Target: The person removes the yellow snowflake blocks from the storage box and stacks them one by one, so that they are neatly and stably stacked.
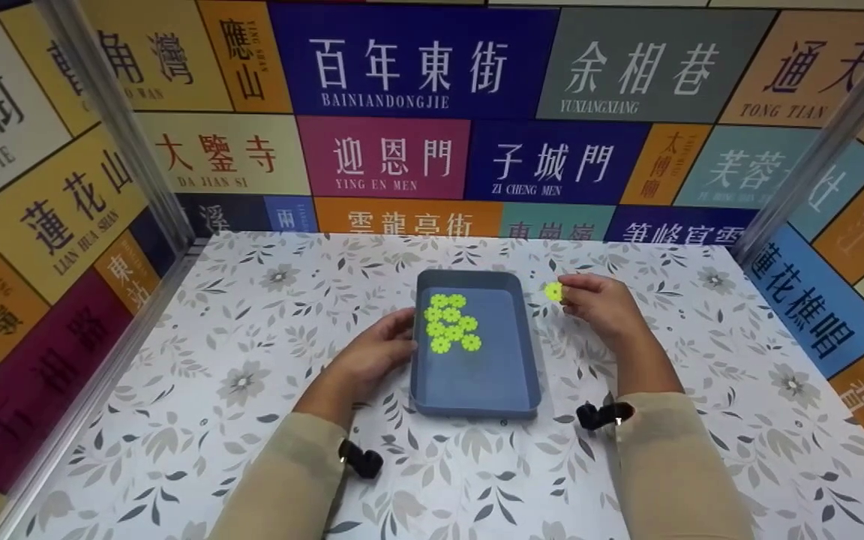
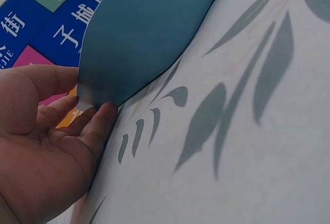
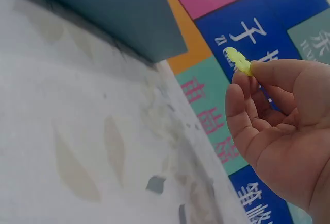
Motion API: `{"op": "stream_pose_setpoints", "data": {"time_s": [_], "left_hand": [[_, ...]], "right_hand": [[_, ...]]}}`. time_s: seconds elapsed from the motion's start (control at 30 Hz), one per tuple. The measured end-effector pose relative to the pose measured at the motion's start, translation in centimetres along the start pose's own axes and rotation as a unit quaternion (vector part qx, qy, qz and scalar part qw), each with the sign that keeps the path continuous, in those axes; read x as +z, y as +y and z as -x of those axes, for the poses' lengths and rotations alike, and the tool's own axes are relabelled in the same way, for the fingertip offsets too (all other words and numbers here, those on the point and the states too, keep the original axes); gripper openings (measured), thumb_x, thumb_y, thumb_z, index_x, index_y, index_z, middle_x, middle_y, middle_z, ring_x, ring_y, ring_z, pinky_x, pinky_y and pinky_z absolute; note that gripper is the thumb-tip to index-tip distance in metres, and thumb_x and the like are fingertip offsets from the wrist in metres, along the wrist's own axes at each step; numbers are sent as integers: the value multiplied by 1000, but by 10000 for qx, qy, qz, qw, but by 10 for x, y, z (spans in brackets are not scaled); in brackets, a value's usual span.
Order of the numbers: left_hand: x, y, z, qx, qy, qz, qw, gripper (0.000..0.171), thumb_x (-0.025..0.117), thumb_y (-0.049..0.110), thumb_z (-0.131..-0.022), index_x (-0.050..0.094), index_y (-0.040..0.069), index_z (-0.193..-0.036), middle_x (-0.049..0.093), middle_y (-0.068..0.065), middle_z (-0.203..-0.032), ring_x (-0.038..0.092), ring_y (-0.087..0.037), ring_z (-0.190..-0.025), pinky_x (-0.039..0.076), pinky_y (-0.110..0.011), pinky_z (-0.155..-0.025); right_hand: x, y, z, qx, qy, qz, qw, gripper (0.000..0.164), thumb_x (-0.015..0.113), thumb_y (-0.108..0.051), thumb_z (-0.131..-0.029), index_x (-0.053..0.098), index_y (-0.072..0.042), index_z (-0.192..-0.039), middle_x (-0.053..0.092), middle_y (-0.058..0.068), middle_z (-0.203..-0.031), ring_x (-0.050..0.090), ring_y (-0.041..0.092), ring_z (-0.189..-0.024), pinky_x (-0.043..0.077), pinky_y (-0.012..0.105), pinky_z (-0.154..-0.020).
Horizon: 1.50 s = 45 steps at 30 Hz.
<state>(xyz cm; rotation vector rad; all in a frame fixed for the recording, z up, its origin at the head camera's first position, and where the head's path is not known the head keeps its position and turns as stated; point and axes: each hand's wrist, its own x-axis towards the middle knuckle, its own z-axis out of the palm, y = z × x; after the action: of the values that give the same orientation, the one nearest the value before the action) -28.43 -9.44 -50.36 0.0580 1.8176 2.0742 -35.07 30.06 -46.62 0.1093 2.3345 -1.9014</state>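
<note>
A yellow-green interlocking snowflake disc point(image 1: 553, 292) is pinched between the thumb and fingertips of my right hand point(image 1: 598, 306), to the right of the blue-grey tray point(image 1: 475, 409). In the right wrist view the same disc point(image 3: 238, 61) shows nearly edge-on, raised off the table. Several matching discs point(image 1: 451, 330) lie grouped in the upper left part of the tray. My left hand point(image 1: 373, 355) rests beside the tray, its thumb and fingers touching the outside of the left wall. The left wrist view shows these fingertips point(image 2: 107, 112) low against the tray wall point(image 2: 149, 23).
A white tablecloth point(image 1: 252, 442) with grey leaves and flowers lies under the tray. Colourful panels with Chinese lettering point(image 1: 383, 157) enclose the table at the back and sides. Black wrist cameras point(image 1: 361, 457) sit at both cuffs.
</note>
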Motion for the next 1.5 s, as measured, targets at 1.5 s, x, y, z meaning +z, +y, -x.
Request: {"op": "stream_pose_setpoints", "data": {"time_s": [1.5], "left_hand": [[-4,-3,-3,97,-51,-19,9999,74,63,-3,-98,36,9,-166,38,-12,-173,37,-31,-161,34,-46,-133]], "right_hand": [[-25,29,-6,840,464,485,9942,44,76,-14,-99,66,2,-139,80,1,-97,77,13,-86,66,26,-80]]}}
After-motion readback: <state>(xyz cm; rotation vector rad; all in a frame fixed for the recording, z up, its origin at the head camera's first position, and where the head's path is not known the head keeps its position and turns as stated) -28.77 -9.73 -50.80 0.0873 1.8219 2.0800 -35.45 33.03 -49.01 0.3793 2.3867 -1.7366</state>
